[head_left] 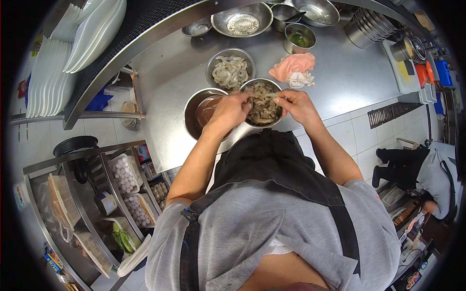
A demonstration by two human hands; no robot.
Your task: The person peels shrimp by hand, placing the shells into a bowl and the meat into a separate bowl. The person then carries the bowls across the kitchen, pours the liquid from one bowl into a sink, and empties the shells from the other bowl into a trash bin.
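My right hand (pixel 296 104) pinches a pale shrimp (pixel 274 95) between thumb and fingers, over a metal bowl (pixel 262 80) filled with brownish shrimp or shells (pixel 264 109). Across that bowl, my left hand (pixel 235 109) has its fingers drawn together at the left rim; what they grip, if anything, is too small to make out. Under the left wrist stands a deeper metal pot (pixel 191 114) with reddish-brown liquid. Just beyond the hands, a metal bowl (pixel 209 68) contains pale, peeled-looking shrimp (pixel 230 72).
A pink cloth (pixel 293 66) lies right of the bowls on the steel table (pixel 165 72). Metal bowls (pixel 241 20) and a pot with green contents (pixel 300 39) stand behind. White plates (pixel 51 80) fill an upper left shelf. At right is another person (pixel 427 177).
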